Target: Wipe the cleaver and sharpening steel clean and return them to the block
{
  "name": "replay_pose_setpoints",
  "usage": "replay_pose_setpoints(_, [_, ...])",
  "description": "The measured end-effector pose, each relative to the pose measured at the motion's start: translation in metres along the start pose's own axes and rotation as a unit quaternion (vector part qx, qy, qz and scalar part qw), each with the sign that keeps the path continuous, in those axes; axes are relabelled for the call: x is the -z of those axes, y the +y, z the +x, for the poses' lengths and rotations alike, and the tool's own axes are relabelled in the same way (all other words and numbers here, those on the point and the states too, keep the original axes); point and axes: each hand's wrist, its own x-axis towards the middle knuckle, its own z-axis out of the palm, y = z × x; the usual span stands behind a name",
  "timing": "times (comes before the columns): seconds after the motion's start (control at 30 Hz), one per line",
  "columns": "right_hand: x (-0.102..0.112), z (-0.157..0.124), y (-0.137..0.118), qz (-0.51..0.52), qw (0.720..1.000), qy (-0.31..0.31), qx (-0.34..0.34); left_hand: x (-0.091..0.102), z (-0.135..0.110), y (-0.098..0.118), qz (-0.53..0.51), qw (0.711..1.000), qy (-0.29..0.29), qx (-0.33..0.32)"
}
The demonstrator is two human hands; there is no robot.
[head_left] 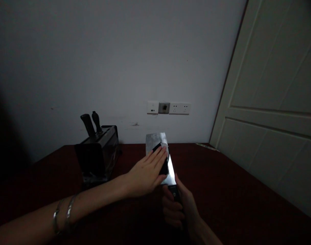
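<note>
My right hand (179, 204) is wrapped round the black handle (174, 192) of a cleaver. The broad metal blade (153, 139) points up and away from me, with a bright reflection along its right side. My left hand (150, 170) lies over the blade, fingers together, holding a black cloth-like pad (164, 168) against its face. Part of the pad is light grey near the fingertips. The palm and fingers hide much of the pad and the middle of the blade, so its exact kind cannot be made out.
A knife block (96, 153) with two black-handled knives (87, 124) stands at the left on the dark red table (211, 180). Behind is a wall with a row of sockets (180, 108). A pale panelled door (275, 102) borders the right side. A thin strip (207, 147) lies near the table's back right edge.
</note>
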Motion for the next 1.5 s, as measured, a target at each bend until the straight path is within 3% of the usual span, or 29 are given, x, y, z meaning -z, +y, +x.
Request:
replay_pose_setpoints(0.23, [0.000,0.001,0.001,0.016,1.000,-0.007,-0.008,-0.003,0.015,-0.032,-0.004,0.997,-0.031,0.069])
replay_pose_setpoints(0.47, [-0.003,-0.001,-0.002,-0.002,1.000,0.022,-0.001,0.003,-0.003,0.004,-0.006,0.999,-0.037,-0.011])
replay_pose_setpoints(0.7, [-0.003,0.000,-0.001,-0.012,0.999,0.034,0.013,0.001,0.006,-0.021,0.005,0.998,-0.038,0.042])
replay_pose_setpoints(0.87, [-0.006,0.000,-0.001,-0.023,0.999,0.033,0.005,0.006,-0.003,-0.014,0.013,0.999,-0.031,-0.008])
replay_pose_setpoints(1.07, [-0.005,0.000,-0.002,-0.015,1.000,0.022,0.011,0.006,-0.004,-0.023,0.031,0.999,-0.028,0.016])
replay_pose_setpoints(1.27, [-0.007,0.002,-0.002,-0.018,1.000,-0.004,0.002,0.011,-0.012,-0.017,0.044,0.998,-0.030,-0.038])
replay_pose_setpoints(1.5, [-0.007,0.002,-0.003,-0.013,1.000,0.010,0.011,0.008,-0.015,-0.028,0.056,0.997,-0.027,-0.037])
